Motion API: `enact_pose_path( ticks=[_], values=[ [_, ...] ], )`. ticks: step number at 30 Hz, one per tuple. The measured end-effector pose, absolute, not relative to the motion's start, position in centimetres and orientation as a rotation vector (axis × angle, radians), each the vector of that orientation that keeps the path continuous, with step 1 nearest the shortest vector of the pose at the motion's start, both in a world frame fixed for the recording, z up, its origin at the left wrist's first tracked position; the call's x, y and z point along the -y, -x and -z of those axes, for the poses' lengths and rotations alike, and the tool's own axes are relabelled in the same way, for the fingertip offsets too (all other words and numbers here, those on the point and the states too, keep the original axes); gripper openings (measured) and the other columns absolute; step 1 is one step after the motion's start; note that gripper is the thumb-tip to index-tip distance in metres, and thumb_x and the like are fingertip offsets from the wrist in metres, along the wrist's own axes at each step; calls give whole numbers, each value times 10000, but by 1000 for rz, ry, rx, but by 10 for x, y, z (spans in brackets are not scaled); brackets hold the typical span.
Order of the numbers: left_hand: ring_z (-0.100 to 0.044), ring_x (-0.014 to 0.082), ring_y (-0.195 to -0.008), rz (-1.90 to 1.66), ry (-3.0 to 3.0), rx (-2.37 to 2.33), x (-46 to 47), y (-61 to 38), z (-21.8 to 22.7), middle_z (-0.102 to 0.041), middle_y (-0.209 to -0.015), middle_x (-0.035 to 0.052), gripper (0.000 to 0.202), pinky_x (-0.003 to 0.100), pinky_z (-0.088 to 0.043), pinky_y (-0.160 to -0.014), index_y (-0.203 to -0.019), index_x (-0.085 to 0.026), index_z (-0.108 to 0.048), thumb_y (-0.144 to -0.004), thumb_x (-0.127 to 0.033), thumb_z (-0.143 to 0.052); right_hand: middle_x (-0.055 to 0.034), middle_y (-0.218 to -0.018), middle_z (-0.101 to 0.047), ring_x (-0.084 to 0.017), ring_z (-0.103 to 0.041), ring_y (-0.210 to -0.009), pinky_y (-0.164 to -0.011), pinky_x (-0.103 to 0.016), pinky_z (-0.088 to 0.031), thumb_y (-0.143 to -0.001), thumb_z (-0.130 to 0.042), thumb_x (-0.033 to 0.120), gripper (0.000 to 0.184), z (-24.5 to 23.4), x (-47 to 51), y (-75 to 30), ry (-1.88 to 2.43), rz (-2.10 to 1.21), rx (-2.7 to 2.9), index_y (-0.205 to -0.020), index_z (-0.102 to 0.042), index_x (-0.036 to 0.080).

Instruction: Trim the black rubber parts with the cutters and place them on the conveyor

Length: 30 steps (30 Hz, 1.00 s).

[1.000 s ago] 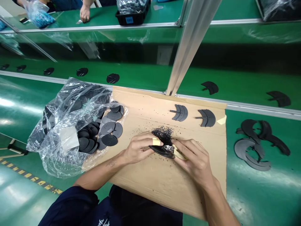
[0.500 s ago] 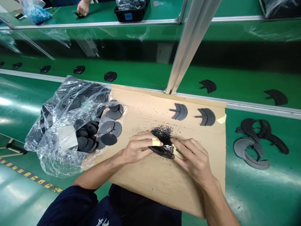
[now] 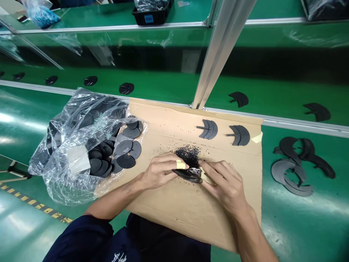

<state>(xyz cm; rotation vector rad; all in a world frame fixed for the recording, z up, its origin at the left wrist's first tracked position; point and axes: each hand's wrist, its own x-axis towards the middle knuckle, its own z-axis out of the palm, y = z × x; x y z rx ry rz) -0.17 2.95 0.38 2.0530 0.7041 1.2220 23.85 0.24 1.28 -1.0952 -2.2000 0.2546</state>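
My left hand (image 3: 164, 169) pinches the left end of a black curved plastic part (image 3: 188, 176), with yellow tape round one finger. My right hand (image 3: 225, 183) is closed at the part's right end, also with pale yellow tape on its fingers. A small shiny piece shows by the right fingertips; its kind is unclear. Right behind the part lies a heap of fine black shavings (image 3: 188, 154) on a cardboard sheet (image 3: 169, 120). Two dark fan-shaped plastic parts (image 3: 208, 129) with thin stems lie farther back on the cardboard.
To the left, a clear plastic bag (image 3: 68, 145) spills black discs (image 3: 125, 161) onto the cardboard. Several curved black pieces (image 3: 291, 178) lie on the green table at right. Behind a metal rail, a green belt (image 3: 169, 83) carries spaced black parts; a metal post (image 3: 220, 51) rises there.
The black parts on the belt have shifted slightly left. A person's hand at the far bench has gone out of sight. My hands and the held part have barely moved.
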Motion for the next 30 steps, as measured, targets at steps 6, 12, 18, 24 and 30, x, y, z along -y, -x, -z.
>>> enact_pose_path(
  ticks=[6, 12, 18, 24, 30],
  values=[
    [-707, 173, -891, -1191, -2087, -678, -30, 3, -3, -759, -959, 87, 252, 318, -574, -786, -1141, -188, -703, -923, -84, -633, -77, -966, -739, -218, -655, -864, -709, -347, -497, -953, -642, 197, 368, -12, -2, -240, 1087, -250, 2232, -1318, -601, 209],
    [-710, 176, -890, -1208, -2095, -662, -30, 3, -1, -761, -956, 100, 223, 325, -583, -793, -1127, -171, -701, -928, -94, -634, -83, -904, -731, -193, -620, -792, -690, -322, -475, -977, -603, 185, 232, -15, -1, -238, 1100, -144, 2294, -1199, -636, 127],
    [-712, 178, -895, -1220, -2084, -633, -31, 3, 1, -764, -961, 101, 234, 329, -587, -794, -1126, -171, -702, -920, -80, -640, -82, -891, -733, -188, -633, -795, -689, -314, -481, -991, -588, 208, 219, -15, 0, -238, 1103, -145, 2290, -1190, -640, 131],
    [-707, 168, -888, -1220, -2055, -621, -30, 2, 3, -762, -947, 98, 234, 312, -575, -804, -1107, -161, -705, -903, -60, -653, -70, -867, -724, -169, -630, -750, -681, -301, -482, -988, -597, 205, 179, -12, 2, -239, 1073, -165, 2254, -1145, -644, 133],
    [-691, 161, -850, -1187, -2069, -666, -30, 2, -3, -733, -928, 90, 198, 293, -566, -756, -1100, -167, -705, -917, -116, -652, -55, -849, -716, -165, -608, -739, -671, -297, -455, -970, -626, 191, 181, -10, 0, -239, 1122, -139, 2212, -1146, -646, 152]
  ],
)
